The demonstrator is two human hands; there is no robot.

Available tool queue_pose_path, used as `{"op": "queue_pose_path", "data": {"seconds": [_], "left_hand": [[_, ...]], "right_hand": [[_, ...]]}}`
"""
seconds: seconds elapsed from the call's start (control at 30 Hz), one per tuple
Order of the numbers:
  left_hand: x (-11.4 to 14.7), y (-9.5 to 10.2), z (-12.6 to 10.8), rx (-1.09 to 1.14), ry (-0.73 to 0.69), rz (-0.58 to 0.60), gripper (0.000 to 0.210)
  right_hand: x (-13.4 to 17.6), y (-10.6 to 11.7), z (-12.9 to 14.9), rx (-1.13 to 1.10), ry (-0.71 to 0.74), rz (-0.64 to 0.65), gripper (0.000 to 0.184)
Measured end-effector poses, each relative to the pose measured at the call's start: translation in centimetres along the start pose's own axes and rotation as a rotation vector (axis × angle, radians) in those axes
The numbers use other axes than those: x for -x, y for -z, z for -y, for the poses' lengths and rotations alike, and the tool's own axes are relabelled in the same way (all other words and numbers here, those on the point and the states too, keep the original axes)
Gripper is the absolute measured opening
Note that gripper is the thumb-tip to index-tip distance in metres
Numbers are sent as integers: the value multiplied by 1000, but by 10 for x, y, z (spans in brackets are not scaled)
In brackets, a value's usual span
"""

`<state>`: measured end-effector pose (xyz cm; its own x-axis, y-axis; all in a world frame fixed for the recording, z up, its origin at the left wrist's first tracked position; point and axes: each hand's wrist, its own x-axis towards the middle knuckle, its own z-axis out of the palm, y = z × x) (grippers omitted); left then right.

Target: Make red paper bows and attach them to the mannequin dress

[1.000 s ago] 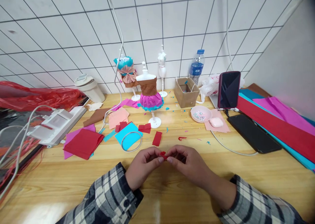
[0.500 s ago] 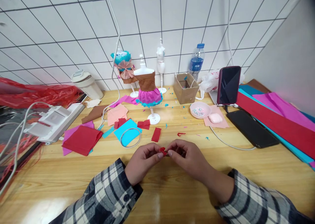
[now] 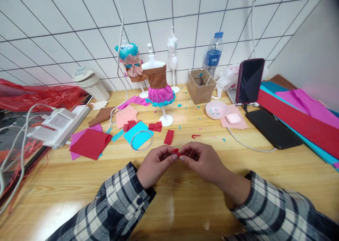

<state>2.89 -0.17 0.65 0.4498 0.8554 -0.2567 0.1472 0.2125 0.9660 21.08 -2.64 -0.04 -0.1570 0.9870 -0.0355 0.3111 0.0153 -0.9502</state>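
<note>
Pinching the red scrap (image 3: 176, 151) as before, left hand (image 3: 155, 164) and right hand (image 3: 204, 162) appear higher in view.

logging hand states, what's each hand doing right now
Left hand: closed, pinching a small crumpled red paper piece between thumb and fingers.
Right hand: closed, pinching the same piece from its other side.

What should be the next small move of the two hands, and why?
Probably a small twist or pinch of the red piece: the left hand and right hand hold it between thumbs and fingers, and it looks crumpled, not flat.
</note>
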Motion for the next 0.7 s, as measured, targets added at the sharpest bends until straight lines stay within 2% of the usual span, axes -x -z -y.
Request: {"op": "queue_pose_path", "data": {"seconds": [0.13, 0.43, 0.53, 0.7], "left_hand": [[0, 0, 0, 26, 15, 21, 30], [1, -1, -2, 2, 24, 15, 29], [2, 0, -2, 44, 44, 35, 27], [5, 0, -2, 119, 47, 30, 27]], "right_hand": [[1, 0, -1, 68, 73, -17, 7], [2, -1, -3, 88, 99, -22, 8], [2, 1, -5, 232, 220, -54, 6], [5, 6, -3, 676, 528, -118, 14]]}}
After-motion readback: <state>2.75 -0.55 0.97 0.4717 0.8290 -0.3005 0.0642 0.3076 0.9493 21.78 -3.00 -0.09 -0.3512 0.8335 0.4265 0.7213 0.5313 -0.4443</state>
